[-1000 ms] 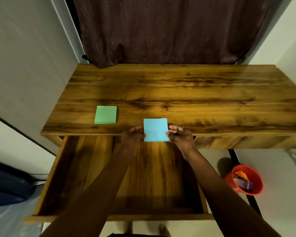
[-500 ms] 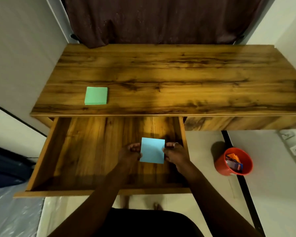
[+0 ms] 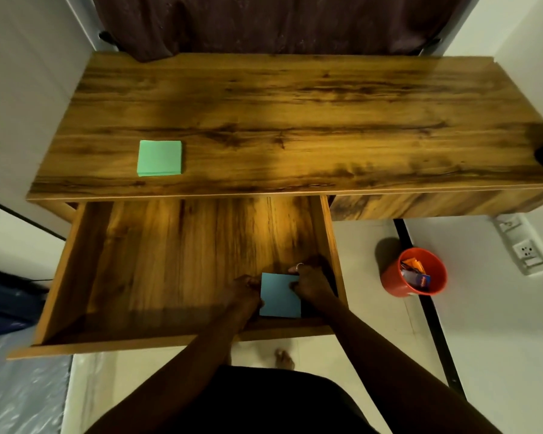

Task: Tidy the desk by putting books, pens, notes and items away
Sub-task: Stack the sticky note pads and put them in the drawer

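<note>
Blue note pad [image 3: 279, 295] held low in the open drawer [image 3: 170, 261], front right corner.
Left hand [image 3: 243, 292] and right hand [image 3: 311, 283] each pinched a side edge of the pad, fingers curled round it; could not tell whether it lay on the drawer floor. Green pad [image 3: 160, 158] sat on the desk [image 3: 295, 120], well apart, not yet put away. Risk, as judged: released early, the pad drops tilted against the front wall; fingers dragged out sideways could crease the top sheets.
</note>
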